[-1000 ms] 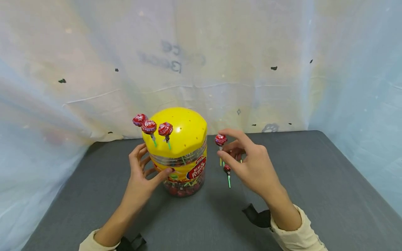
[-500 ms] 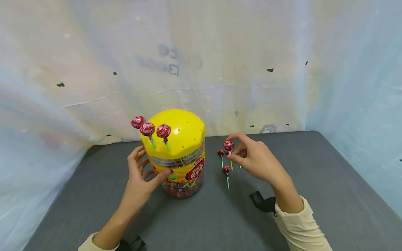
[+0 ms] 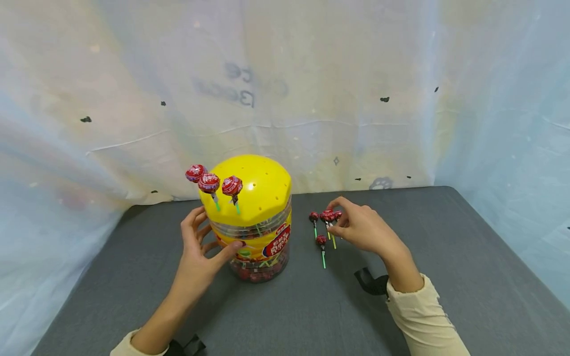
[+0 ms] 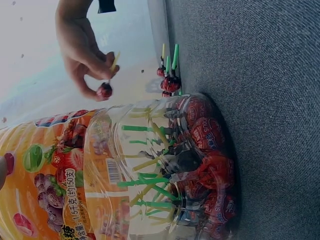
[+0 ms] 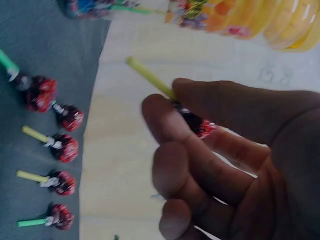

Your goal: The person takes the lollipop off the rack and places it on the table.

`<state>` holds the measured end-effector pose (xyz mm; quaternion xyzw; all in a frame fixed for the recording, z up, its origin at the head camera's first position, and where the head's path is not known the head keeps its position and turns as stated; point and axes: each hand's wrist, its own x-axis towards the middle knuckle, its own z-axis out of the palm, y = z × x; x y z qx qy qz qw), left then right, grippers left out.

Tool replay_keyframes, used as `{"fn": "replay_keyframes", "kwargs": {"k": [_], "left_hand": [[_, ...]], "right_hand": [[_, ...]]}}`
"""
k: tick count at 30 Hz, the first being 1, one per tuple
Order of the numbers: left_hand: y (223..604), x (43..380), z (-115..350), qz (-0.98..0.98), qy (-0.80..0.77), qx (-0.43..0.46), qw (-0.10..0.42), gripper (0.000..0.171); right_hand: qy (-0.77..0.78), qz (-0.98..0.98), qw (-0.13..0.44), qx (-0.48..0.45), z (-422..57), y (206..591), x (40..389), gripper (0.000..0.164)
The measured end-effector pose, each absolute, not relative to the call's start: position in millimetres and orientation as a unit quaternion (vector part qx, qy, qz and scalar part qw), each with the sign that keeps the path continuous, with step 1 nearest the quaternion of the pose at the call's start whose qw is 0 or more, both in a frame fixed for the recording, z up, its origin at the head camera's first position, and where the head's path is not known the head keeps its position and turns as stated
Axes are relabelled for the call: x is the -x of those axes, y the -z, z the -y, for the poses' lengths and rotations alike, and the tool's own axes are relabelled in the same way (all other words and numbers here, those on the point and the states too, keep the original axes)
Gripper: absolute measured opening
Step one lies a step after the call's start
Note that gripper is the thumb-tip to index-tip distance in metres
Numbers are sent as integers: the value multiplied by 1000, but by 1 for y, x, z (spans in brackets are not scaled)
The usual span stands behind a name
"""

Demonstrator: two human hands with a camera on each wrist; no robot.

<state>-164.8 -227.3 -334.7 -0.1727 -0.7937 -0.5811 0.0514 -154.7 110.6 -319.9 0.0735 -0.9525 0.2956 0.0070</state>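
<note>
My left hand (image 3: 202,252) grips the near left side of a clear plastic lollipop jar (image 3: 276,242), thumb in front and fingers round its left side. The jar stands upright under a yellow domed lid (image 3: 256,190) with small holes. Three red-wrapped lollipops (image 3: 232,186) stick out of the lid's left part. Right of the jar, my right hand (image 3: 365,230) pinches a lollipop (image 5: 150,77) by its yellow stick just below the red head, between thumb and forefinger. In the right wrist view it is apart from several loose lollipops (image 5: 64,148) on the table.
One loose lollipop (image 3: 321,241) with a green stick lies nearest the jar's front right. More wrapped lollipops (image 4: 207,170) fill the jar's bottom. The grey table (image 3: 303,316) ends at a pale hanging curtain (image 3: 285,99). A black strap (image 3: 371,283) hangs at my right wrist.
My right hand has moved right and down with the pinched lollipop, away from the jar towards the loose ones. My left hand keeps its grip on the jar.
</note>
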Motion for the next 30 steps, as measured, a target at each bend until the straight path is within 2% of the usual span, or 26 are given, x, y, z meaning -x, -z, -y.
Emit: {"fn": "replay_keyframes", "kwargs": {"k": [9, 24, 30], "left_hand": [[335, 165, 227, 794, 579, 176, 54, 92], [337, 165, 227, 798, 574, 177, 57, 93], [336, 165, 227, 800, 571, 176, 60, 93]], "right_hand": [[-291, 955, -46, -43, -116, 341, 169, 43], [-246, 964, -95, -13, -118, 369, 181, 39], [-251, 963, -95, -7, -118, 374, 182, 37]]}}
